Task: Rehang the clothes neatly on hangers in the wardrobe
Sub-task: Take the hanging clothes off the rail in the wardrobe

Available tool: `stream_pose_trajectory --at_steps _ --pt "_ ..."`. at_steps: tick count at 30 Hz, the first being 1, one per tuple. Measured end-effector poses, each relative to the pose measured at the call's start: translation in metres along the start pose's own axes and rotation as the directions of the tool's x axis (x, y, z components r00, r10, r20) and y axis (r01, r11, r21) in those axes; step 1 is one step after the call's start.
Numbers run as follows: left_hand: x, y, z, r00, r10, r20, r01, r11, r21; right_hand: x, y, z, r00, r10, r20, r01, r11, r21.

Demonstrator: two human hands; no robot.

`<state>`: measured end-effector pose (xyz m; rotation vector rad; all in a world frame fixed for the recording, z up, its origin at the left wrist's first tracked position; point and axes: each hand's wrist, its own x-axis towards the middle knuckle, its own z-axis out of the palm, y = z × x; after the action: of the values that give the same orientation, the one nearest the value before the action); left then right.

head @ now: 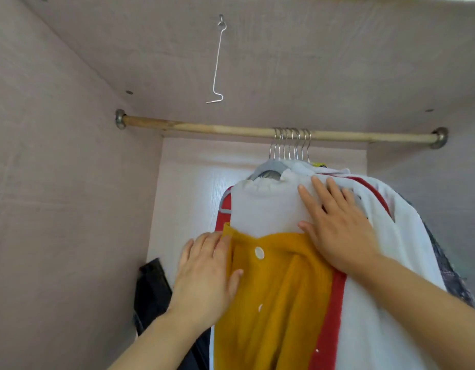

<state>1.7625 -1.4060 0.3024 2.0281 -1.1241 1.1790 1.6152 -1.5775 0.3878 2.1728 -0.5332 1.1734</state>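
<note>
Clothes [284, 222] hang bunched at the right of centre of a wardrobe's wooden rail [204, 128], their metal hanger hooks [289, 142] packed tightly side by side. A person smooths the nearest piece, a mustard-yellow garment [279, 289] with white buttons, which lies over a white top [265, 209] on a grey hanger [268, 169].

The left hand [204, 276] lies flat against the yellow cloth's left edge. Its fingers are straight and close together, with the thumb resting on the front, and it grips nothing. The right hand [337, 231] presses flat on the shoulder of the white top, fingers straight and slightly spread, and it too holds nothing.

The step in hand appears to be straightening a garment already on the rail. The next move likely calls for squaring its shoulders on the hanger and perhaps sliding hooks leftward, where the rail is bare, to ease the crowding.

A white garment with a red stripe [391, 236] sits pressed against the right side, and a dark patterned piece [449, 276] hangs beyond it, so layers may drag along when one is shifted. A bent wire hook [217, 62] dangles from the wardrobe ceiling, well apart from the hangers. A dark item [151, 289] sits low at the left, near the left forearm; what it is cannot be told.
</note>
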Motion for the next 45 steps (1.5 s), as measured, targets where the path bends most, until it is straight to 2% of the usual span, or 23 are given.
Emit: stream_pose_trajectory --at_steps 3,5,9,12,15,20,24,28,31,35,39,41,45 --pt "0.033 -0.003 0.009 0.999 0.020 -0.040 -0.022 0.998 -0.056 0.005 0.022 0.011 0.999 0.041 0.021 -0.042 0.999 0.023" --pt "0.058 -0.005 0.013 0.997 0.040 -0.068 -0.046 0.994 -0.098 0.020 0.024 0.015 0.996 0.084 -0.028 -0.082 0.995 0.048" --pt "0.112 -0.013 0.020 0.989 0.069 -0.128 -0.088 0.985 -0.148 0.069 0.008 0.019 0.987 0.108 -0.123 -0.092 0.988 0.127" --pt "0.145 -0.018 0.025 0.985 0.072 -0.155 -0.103 0.974 -0.204 0.103 -0.004 0.027 0.984 0.141 -0.111 -0.128 0.985 0.120" --pt "0.170 -0.024 0.036 0.990 0.075 -0.120 -0.103 0.964 -0.246 0.123 -0.013 0.040 0.982 0.165 -0.094 -0.160 0.985 0.060" --pt "0.193 -0.035 0.051 0.992 0.116 -0.050 -0.126 0.947 -0.296 0.137 -0.011 0.048 0.967 0.189 -0.171 -0.190 0.982 0.006" --pt "0.202 -0.041 0.052 0.997 0.081 -0.008 -0.079 0.934 -0.349 0.146 -0.013 0.043 0.956 0.159 -0.246 -0.155 0.987 0.038" --pt "0.209 -0.053 0.039 0.995 0.038 -0.089 -0.069 0.927 -0.368 0.160 -0.025 0.028 0.934 0.142 -0.328 -0.112 0.988 0.108" --pt "0.199 -0.069 0.025 0.985 -0.004 -0.173 -0.071 0.902 -0.426 0.159 -0.042 0.020 0.916 0.117 -0.385 -0.051 0.983 0.176" --pt "0.149 -0.092 0.014 0.977 -0.046 -0.207 -0.066 0.863 -0.501 0.133 -0.072 0.016 0.909 0.116 -0.400 0.008 0.955 0.296" --pt "0.079 -0.105 -0.004 0.963 -0.171 -0.207 0.040 0.852 -0.521 0.099 -0.109 0.010 0.886 -0.015 -0.464 0.196 0.918 0.344" --pt "0.044 -0.109 -0.015 0.948 -0.227 -0.224 0.087 0.860 -0.503 0.082 -0.125 0.007 0.852 -0.057 -0.521 0.280 0.890 0.360" --pt "-0.022 -0.107 -0.043 0.917 -0.287 -0.277 0.182 0.919 -0.351 0.043 -0.149 0.010 0.813 -0.031 -0.581 0.363 0.808 0.465"
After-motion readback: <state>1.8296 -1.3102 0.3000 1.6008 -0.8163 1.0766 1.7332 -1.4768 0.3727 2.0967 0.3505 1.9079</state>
